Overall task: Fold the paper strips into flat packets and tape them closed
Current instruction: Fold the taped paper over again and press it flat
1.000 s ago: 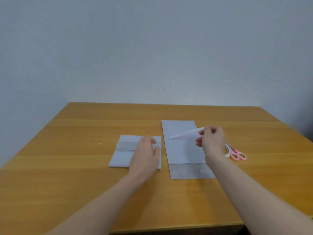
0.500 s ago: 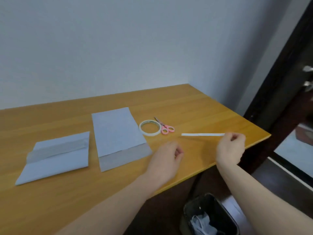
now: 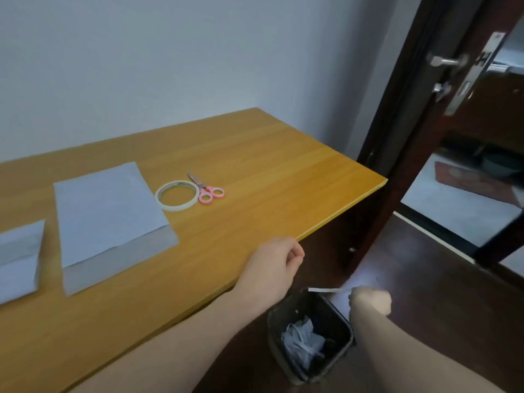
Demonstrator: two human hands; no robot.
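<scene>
My right hand (image 3: 370, 301) is off the table's right side, low over the floor, and pinches a thin white strip (image 3: 326, 290) that sticks out to the left above a black bin (image 3: 310, 336). My left hand (image 3: 272, 263) hovers at the table's front right edge with its fingers loosely curled, holding nothing. One paper sheet (image 3: 109, 219) with a grey band along its near end lies on the wooden table (image 3: 269, 163). A folded packet (image 3: 18, 253) lies at the far left, partly cut off by the frame.
A white tape roll (image 3: 177, 195) and pink-handled scissors (image 3: 208, 191) lie right of the sheet. The bin holds crumpled white scraps. A dark door with a metal handle (image 3: 445, 61) stands open at the right, over a dark floor.
The view has swung right. My right hand carried the strip from over the table down past its edge to above the bin. My left hand left the folded packet and moved to the table's right edge.
</scene>
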